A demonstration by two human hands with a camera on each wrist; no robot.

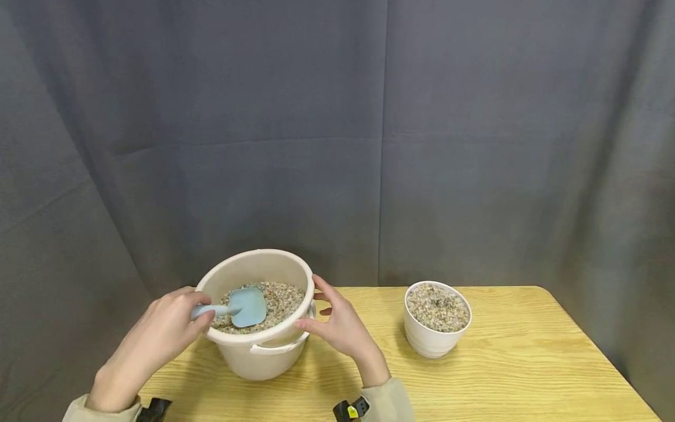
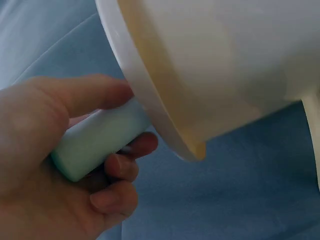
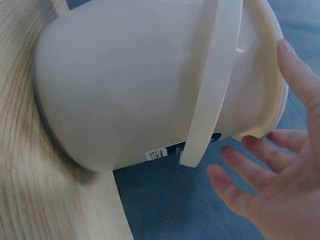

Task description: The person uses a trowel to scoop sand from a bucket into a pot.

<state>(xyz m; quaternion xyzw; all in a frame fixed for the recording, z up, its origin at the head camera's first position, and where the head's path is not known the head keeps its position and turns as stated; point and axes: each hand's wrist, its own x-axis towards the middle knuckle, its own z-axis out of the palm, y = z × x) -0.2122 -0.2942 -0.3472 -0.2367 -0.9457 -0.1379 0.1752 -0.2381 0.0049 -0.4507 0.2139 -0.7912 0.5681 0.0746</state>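
A white bucket (image 1: 263, 357) stands on the wooden table (image 1: 506, 375), partly filled with small mixed-colour gravel (image 1: 282, 296). My left hand (image 1: 169, 319) grips the handle of a light blue scoop (image 1: 249, 307) at the bucket's left rim. The scoop's blade lies over the gravel inside. In the left wrist view, fingers and thumb wrap the pale handle (image 2: 100, 140), while the bucket wall hides the blade. At the right side of the rim, my right hand (image 1: 345, 322) touches with spread fingers and thumb. The bucket's white carrying handle (image 3: 215, 75) hangs down beside these fingers.
To the right on the table stands a white ribbed pot (image 1: 432, 343), filled near its rim with similar gravel (image 1: 437, 308). A dark grey curtain (image 1: 337, 146) hangs behind the table. The table's right edge slants toward the lower right corner.
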